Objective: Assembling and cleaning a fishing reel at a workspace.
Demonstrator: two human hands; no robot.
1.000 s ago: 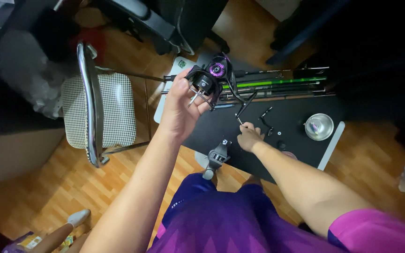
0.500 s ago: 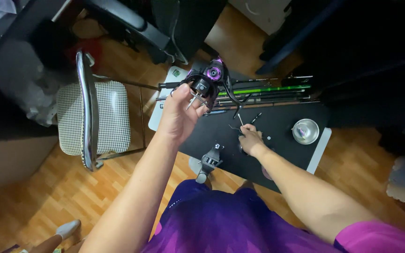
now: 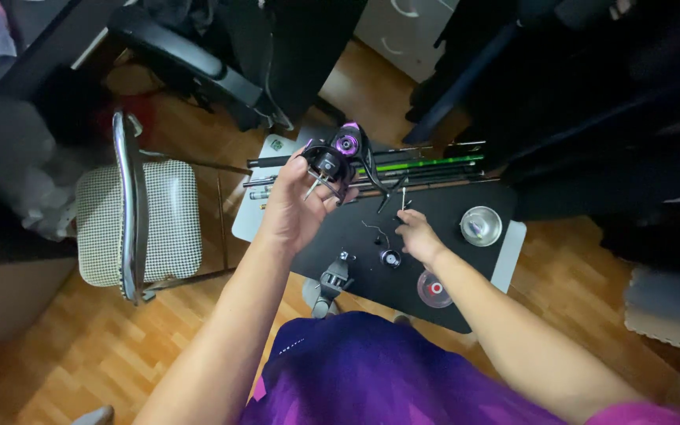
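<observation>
reel (image 3: pixel 338 161) gripped in left hand (image 3: pixel 297 208) fingertips, right hand (image 3: pixel 417 236) on mat (image 3: pixel 442 208).

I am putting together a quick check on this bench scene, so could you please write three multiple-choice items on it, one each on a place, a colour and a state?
1. Where does the small metal bowl stand?
A. on the black mat
B. on the chair
C. on the floor

2. What colour is the round cap on the fishing reel?
A. orange
B. purple
C. white

3. How is the reel held?
A. lying flat on the mat
B. clamped in a vise
C. lifted in the left hand

Answers:
1. A, it sits at the right end of the black mat.
2. B, the cap on top shows purple.
3. C, the left hand grips it above the mat, while the right hand reaches down to small parts.
</observation>
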